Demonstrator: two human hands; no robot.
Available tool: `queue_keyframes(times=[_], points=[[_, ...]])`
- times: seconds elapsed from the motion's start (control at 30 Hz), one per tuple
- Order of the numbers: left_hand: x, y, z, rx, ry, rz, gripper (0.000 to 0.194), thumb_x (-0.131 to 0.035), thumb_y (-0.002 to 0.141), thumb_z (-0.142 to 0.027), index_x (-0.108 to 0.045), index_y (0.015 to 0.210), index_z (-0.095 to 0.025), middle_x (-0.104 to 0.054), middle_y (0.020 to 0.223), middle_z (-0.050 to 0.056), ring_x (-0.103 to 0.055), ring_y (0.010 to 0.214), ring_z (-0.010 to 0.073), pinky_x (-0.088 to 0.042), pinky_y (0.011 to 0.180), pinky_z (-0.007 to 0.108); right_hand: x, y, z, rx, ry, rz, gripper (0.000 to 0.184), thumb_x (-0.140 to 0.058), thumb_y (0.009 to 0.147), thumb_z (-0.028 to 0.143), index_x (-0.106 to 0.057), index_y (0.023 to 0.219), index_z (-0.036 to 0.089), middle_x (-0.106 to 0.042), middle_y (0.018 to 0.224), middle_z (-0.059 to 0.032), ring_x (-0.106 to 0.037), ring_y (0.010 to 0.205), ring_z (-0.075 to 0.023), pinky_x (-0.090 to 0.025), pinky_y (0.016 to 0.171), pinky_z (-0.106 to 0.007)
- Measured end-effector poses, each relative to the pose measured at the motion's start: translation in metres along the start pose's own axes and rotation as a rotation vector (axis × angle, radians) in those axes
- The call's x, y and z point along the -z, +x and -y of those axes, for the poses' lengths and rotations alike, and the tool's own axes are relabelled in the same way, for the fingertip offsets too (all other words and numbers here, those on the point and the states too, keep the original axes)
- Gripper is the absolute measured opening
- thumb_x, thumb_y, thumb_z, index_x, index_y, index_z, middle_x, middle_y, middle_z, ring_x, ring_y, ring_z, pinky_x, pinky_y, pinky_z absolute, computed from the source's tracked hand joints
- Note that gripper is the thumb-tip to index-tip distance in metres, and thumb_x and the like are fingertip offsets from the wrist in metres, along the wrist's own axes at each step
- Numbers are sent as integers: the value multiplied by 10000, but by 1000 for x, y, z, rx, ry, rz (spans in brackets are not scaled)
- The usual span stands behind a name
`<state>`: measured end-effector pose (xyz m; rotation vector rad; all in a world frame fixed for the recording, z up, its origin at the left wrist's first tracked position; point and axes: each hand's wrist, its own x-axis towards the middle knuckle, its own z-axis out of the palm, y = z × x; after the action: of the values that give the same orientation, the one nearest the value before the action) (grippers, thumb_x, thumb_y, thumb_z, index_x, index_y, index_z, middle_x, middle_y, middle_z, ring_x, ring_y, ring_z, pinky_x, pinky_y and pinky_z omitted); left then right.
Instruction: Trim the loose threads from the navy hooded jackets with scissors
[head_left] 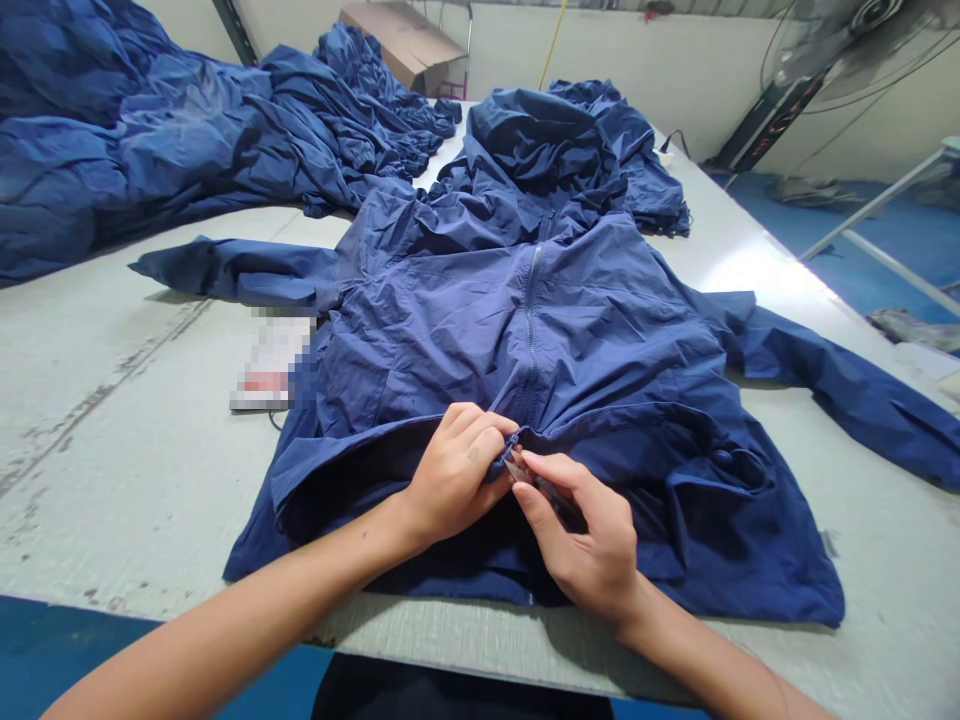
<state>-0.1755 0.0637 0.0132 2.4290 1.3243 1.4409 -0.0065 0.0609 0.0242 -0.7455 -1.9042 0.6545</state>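
A navy nylon hooded jacket (pixel 450 340) lies spread face up on the pale table (pixel 127 420), its sleeves stretched out to both sides. My left hand (pixel 454 475) pinches the lower end of the jacket's zipper edge (pixel 514 445). My right hand (pixel 581 535) is shut on a small slim tool with a shiny tip (pixel 534 482), perhaps thread snips, right beside that pinched edge. The zipper (pixel 531 330) runs up the jacket's front towards the bunched hood (pixel 544 140). My fingers hide the tool's tip.
A large heap of navy garments (pixel 150 150) covers the table's far left. A pixelated paper sheet (pixel 274 365) lies left of the jacket. Behind stand a cardboard box (pixel 401 45) and a fan (pixel 840 50). The table's right edge drops to a blue floor (pixel 847 230).
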Motion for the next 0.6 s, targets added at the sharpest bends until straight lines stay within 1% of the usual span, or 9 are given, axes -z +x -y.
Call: queue_keyframes(times=[0.17,0.37,0.6], points=[[0,0,-1,1,4,-1,144,-494,957,-189,-489,814,-204,-701,874,80,-567,751,188,-467,738,357,-1,-1,0,12,15,-7,297,-653,870,78,-630,1138,207,-738,970,-29,-712,816,-133,-574,725,-204],[0,-1,0,7,-15,4,142,-501,954,-194,-500,812,-200,-699,882,82,-569,762,191,-458,745,362,-2,-1,-1,29,21,-19,313,-648,865,54,-640,1135,212,-742,983,-27,-715,831,-132,-578,741,-204],[1,0,-2,11,-21,-9,156,-492,953,-179,-477,800,-207,-698,876,79,-570,759,186,-452,747,357,-1,1,0,33,12,-33,287,-637,871,51,-651,1104,217,-749,947,-29,-721,802,-141,-592,715,-220]])
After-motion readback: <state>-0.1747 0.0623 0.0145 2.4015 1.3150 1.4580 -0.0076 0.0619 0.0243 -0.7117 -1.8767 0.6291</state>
